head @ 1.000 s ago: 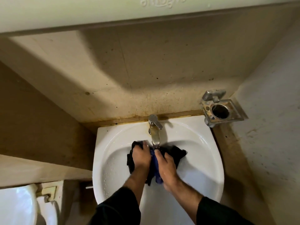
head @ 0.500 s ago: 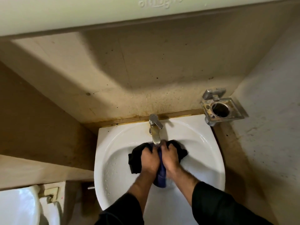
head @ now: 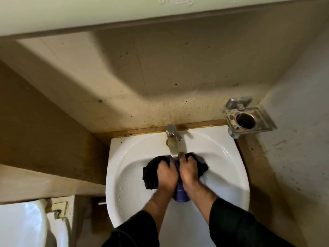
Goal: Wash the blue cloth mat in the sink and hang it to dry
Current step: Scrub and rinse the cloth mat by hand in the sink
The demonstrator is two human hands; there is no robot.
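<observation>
Both hands grip mat (head: 181, 193) | bunched | in sink (head: 231, 175)

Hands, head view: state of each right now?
Left hand: closed, gripping the blue cloth mat in the sink.
Right hand: closed, gripping the same mat.

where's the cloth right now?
Head view, centre: the cloth is bunched in the sink basin just below the tap, gripped by the left hand and right hand side by side.
</observation>
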